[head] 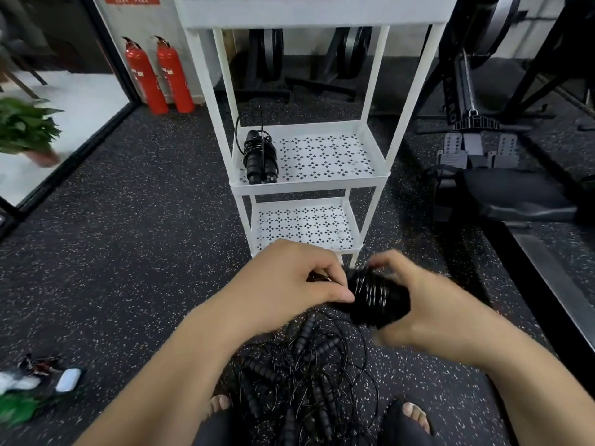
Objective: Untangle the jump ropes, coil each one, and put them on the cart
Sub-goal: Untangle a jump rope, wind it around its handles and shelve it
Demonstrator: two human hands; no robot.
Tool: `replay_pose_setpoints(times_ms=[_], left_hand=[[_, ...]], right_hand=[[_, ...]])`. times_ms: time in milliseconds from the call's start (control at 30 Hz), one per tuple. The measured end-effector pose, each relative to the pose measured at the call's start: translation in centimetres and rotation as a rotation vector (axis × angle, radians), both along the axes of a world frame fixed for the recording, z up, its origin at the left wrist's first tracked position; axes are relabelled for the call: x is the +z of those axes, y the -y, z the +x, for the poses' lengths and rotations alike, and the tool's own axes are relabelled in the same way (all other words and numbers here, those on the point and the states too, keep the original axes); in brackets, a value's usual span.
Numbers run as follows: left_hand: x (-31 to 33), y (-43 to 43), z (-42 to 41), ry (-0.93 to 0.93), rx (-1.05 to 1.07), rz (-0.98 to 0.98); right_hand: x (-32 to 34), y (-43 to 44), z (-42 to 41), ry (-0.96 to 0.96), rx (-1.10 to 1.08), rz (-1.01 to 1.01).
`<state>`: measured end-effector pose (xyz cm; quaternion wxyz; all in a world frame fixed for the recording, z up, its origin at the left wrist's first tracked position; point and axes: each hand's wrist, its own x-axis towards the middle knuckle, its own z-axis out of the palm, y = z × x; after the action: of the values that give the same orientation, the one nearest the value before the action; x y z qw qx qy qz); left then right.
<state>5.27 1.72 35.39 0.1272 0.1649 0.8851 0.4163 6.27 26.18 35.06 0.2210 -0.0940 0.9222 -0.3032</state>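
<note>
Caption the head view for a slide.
The left hand and right hand coil a rope above the pile; another coil lies on the cart.

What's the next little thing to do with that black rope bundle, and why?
Probably tuck in the cord end so the coil holds. The right grip holds the wound rope bundle, and the left grip pinches something thin at its side, seemingly a loose end. One coiled rope already lies on the middle shelf, so this bundle looks nearly ready to follow.

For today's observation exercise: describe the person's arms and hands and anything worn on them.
Both forearms are bare to the frame's edge; no sleeves show. The left hand and right hand wear no gloves; no watch, ring or wristband shows.
</note>
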Motion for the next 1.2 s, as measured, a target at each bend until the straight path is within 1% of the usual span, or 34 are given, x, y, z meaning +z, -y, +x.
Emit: replay_pose_setpoints(times_ms=[67,100,167,233,333,400,500,567,633,700,800,867,933,1000,1133,1200], left_hand=[[0.1,0.2,0.0,0.056,0.029,0.119],[0.2,0.2,-0.1,0.067,0.032,0.180],[0.2,0.1,-0.2,0.087,0.024,0.303],[0.3,0.1,-0.4,0.120,0.021,0.387],[0.2,0.4,-1.0,0.153,0.019,0.399],[-0.1,0.4,-1.2,0.173,-0.004,0.413],[-0.2,0.4,-1.1,0.183,-0.013,0.427],[-0.1,0.8,-1.2,0.163,0.037,0.488],[0.1,1.5,-1.4,0.130,0.098,0.522],[0.2,2.1,-1.6,0.088,0.163,0.562],[0.1,2.6,-1.7,0.031,0.257,0.638],[0.1,2.4,-1.6,0.021,0.278,0.681],[-0.1,2.1,-1.6,0.022,0.298,0.701],[-0.3,1.4,-1.7,0.037,0.333,0.715],[-1.0,-0.5,-1.3,0.019,0.388,0.696],[-1.2,-0.9,-1.1,0.015,0.446,0.721]], right_hand=[[0.3,0.3,0.4,0.103,0.156,-0.021],[0.5,0.5,0.6,0.162,0.208,-0.081],[1.0,0.8,1.2,0.263,0.254,-0.219],[1.2,1.2,1.7,0.279,0.250,-0.296],[0.9,2.4,2.4,0.274,0.144,-0.416],[0.7,3.4,2.7,0.231,0.061,-0.490],[0.7,4.3,2.9,0.106,0.015,-0.496],[1.0,4.2,3.0,0.022,-0.011,-0.481],[1.4,3.8,3.0,-0.038,-0.042,-0.523],[1.6,3.7,2.9,-0.031,-0.052,-0.626],[1.7,3.7,2.7,0.046,-0.136,-0.857],[1.8,3.7,2.7,0.059,-0.160,-0.930],[1.8,3.8,2.8,0.071,-0.174,-0.976],[1.6,4.0,2.8,0.044,-0.197,-0.987],[1.4,4.4,2.8,0.058,-0.319,-1.077],[1.4,4.5,2.6,0.019,-0.360,-1.046]])
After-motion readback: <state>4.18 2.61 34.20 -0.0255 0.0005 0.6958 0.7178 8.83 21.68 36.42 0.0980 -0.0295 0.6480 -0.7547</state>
